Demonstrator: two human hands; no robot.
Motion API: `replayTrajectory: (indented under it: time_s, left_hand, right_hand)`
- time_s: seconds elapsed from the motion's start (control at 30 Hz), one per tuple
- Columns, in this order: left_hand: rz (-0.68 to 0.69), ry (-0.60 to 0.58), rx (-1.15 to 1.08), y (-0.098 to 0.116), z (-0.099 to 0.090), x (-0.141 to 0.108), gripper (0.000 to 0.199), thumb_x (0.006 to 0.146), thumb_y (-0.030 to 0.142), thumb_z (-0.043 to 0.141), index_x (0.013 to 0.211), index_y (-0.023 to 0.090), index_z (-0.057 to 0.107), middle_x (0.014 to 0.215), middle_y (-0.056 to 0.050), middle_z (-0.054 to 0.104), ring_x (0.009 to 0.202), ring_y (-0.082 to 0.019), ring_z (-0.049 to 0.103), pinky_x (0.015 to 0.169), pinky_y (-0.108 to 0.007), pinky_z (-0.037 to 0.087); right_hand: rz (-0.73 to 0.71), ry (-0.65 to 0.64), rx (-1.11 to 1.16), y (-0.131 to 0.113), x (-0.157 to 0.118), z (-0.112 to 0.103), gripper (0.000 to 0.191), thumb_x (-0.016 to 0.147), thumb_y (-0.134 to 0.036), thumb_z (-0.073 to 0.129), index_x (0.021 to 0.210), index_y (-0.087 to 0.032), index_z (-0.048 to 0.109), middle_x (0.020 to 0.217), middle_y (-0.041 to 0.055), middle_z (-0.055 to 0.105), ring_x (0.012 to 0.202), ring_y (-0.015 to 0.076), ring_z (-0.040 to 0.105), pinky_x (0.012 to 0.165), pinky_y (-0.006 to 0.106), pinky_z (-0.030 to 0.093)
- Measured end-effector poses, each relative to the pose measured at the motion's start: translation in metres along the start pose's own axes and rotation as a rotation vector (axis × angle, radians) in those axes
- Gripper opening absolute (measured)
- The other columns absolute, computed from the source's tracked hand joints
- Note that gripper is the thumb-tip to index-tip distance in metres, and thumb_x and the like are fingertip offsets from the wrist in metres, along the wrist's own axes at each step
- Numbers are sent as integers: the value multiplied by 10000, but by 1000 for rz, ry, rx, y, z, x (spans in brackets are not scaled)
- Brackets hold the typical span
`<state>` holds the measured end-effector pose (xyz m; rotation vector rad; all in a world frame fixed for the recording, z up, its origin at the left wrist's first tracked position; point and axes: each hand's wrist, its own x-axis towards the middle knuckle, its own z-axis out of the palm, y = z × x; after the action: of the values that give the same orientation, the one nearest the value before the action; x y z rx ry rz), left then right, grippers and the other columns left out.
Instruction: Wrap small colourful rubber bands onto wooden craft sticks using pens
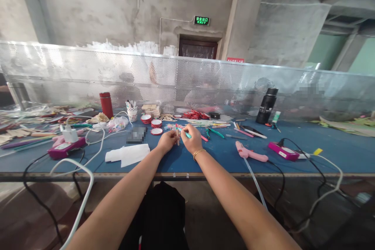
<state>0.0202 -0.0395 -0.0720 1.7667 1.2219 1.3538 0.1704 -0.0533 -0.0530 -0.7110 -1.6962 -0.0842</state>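
My left hand (pixel 168 141) is closed on a small wooden stick (pixel 178 137) that stands roughly upright over the blue table (pixel 216 156). Close beside it, my right hand (pixel 191 139) grips a teal marker (pixel 187 134), its tip pointing left toward the top of the stick. The two hands nearly meet. Small colourful bits (pixel 170 126) lie just behind them. Red tape rolls (pixel 156 131) sit to the left of my left hand, and green-handled pliers (pixel 215 133) rest to the right of my right hand.
A white cloth (pixel 129 154), a dark phone-like object (pixel 136 134) and a red bottle (pixel 106 104) are on the left. To the right are a pink glue gun (pixel 251 153), a magenta power strip (pixel 283 151) with cables and a black bottle (pixel 266 106). A perforated metal screen (pixel 140 80) stands behind.
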Motion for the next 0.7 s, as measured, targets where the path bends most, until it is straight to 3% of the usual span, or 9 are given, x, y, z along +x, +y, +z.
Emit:
replayTrajectory:
  time_s: [0.7]
  left_hand:
    - [-5,11,1,-1,0,1,189,704,303,629,634,180,504,531,39,535,495,-95,496,524,-216,388]
  right_hand:
    - [7,-9,-36,0,0,1,151,829,-190,505,696,-227,445,686,-5,558,700,163,521,696,271,393]
